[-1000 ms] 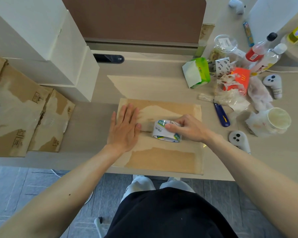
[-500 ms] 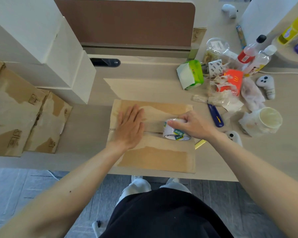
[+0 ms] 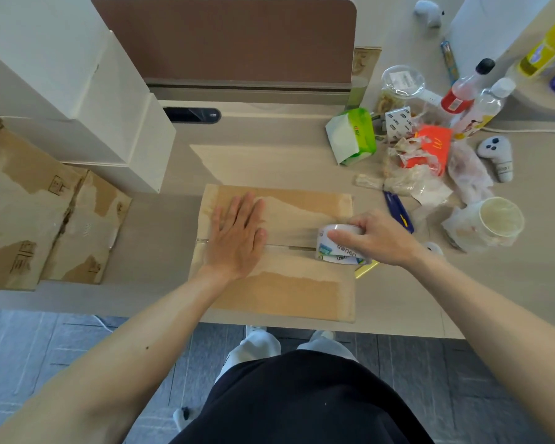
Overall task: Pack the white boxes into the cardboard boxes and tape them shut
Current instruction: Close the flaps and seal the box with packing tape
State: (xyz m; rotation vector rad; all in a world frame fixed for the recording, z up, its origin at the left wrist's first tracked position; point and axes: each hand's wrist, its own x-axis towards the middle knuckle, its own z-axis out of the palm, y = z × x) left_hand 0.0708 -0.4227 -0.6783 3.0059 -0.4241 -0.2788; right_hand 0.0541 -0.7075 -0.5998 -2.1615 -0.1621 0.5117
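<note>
The cardboard box point(image 3: 279, 293) is located at the centre of the frame, at the near edge of the desk point(image 3: 154, 232). Its flaps are closed, so its contents are hidden. Its long axis runs left to right across the frame, with the top face turned up toward the camera. The seam between the flaps follows that axis at mid-height. Clear tape along the seam is hard to make out; only a small glossy tab is noted at the seam's left end.

The left hand point(image 3: 237, 238) is laid flat on the left part of the box, over the seam, fingers straight and close together. The tape roll point(image 3: 334, 251) is stood on edge at the right end of the seam and is gripped from above by the right hand point(image 3: 378, 238), whose fingers are curled over it; its far side is covered by that hand. A yellow item point(image 3: 366, 269) below the wrist is mostly hidden.

A blue utility knife point(image 3: 398, 211) is recorded just right of the box, near a paper cup point(image 3: 500, 219). White boxes point(image 3: 61, 91) are stacked at upper left, cut off by the frame. Worn cardboard boxes point(image 3: 29, 225) are cut off at the left edge.
</note>
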